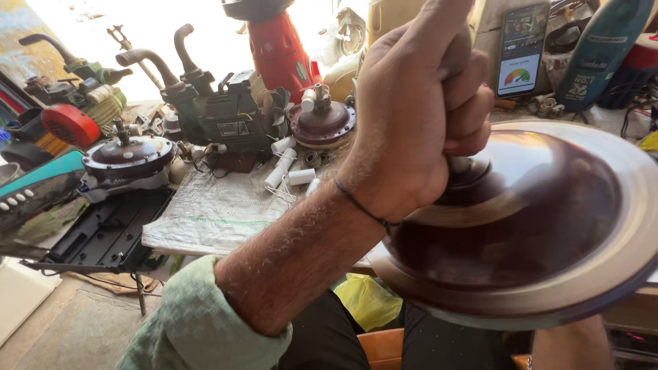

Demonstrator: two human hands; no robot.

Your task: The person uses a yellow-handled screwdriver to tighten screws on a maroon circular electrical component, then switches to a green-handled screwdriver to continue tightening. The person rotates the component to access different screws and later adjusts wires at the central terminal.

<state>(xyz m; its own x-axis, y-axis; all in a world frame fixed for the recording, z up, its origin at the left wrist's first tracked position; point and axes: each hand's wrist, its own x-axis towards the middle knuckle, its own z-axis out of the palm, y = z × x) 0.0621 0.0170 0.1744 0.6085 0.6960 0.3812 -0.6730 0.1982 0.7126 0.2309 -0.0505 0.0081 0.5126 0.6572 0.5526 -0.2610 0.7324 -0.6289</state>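
Note:
A large round brown fan motor housing (534, 226) with a shiny domed top and a wide rim is tilted in front of me, blurred by motion. My left hand (411, 109), on an arm in a pale green sleeve with a thin black wrist thread, is closed in a fist around the metal shaft (460, 164) that sticks out of the housing's centre. My right forearm (572, 346) comes up beneath the housing's lower rim. The right hand itself is hidden behind the housing.
A worktable under a white woven sack cloth (219, 212) carries two smaller brown fan motors (129, 154) (321, 123), dark green water pumps (233, 113), white plastic tubes (284, 164) and a red cone-shaped unit (277, 48). A phone (522, 48) stands at the back right.

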